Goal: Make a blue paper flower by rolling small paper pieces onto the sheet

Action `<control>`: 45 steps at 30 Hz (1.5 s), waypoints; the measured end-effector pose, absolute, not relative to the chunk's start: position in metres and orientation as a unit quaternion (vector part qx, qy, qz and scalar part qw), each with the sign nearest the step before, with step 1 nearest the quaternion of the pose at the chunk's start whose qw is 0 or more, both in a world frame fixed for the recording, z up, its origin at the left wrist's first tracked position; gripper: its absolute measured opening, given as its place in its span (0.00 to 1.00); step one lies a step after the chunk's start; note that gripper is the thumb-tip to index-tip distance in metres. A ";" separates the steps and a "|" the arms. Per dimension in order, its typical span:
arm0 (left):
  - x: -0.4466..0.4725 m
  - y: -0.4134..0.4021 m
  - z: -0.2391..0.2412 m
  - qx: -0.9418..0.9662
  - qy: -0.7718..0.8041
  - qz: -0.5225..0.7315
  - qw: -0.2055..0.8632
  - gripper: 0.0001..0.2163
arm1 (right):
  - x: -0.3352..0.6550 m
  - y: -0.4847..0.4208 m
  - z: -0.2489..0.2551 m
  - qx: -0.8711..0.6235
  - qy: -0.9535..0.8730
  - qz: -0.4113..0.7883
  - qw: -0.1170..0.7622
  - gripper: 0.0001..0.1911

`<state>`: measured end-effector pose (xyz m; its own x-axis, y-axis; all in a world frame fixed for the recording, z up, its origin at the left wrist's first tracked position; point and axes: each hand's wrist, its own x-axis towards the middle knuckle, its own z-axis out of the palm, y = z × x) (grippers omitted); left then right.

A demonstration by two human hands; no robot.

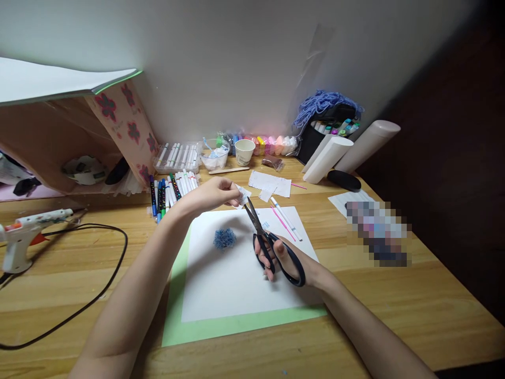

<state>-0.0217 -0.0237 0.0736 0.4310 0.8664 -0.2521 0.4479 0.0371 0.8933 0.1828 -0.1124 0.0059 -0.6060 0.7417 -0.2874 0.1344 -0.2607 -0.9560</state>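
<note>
My left hand (216, 193) pinches a small piece of white paper (243, 195) above the far edge of the white sheet (213, 295). In my right hand (284, 258) is a pair of black-handled scissors (257, 223), thumb and fingers through the loops. The blades are parted a little, their tips close to the paper piece. A fuzzy blue pom-pom (224, 239) lies on the white sheet, which rests on a larger green sheet (205, 330). Right of the scissors lie a white marker (287, 220) and a thin pink stick (282, 223).
A glue gun (27, 231) and its black cord (124, 252) lie at left. Behind are loose markers (169, 192), a paper cup (245, 151), paper scraps (270, 183) and colored clay packs (272, 145). White rolls (327, 158) stand by a black marker holder (310, 143) topped with blue yarn (327, 105).
</note>
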 end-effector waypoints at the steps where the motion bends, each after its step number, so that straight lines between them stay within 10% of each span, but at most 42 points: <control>1: -0.022 -0.024 0.074 0.662 0.495 0.203 0.524 0.09 | 0.183 -0.113 0.006 -0.385 -0.570 0.692 0.219 0.42; 45: -0.022 -0.025 0.079 0.668 0.466 0.159 0.558 0.11 | 0.171 -0.115 -0.006 -0.342 -0.540 0.717 0.280 0.43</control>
<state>-0.0223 -0.0253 0.0788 0.5146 0.8003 -0.3077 0.4448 0.0575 0.8938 0.1714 -0.1145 -0.0061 -0.6100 0.7699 -0.1874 -0.0326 -0.2607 -0.9649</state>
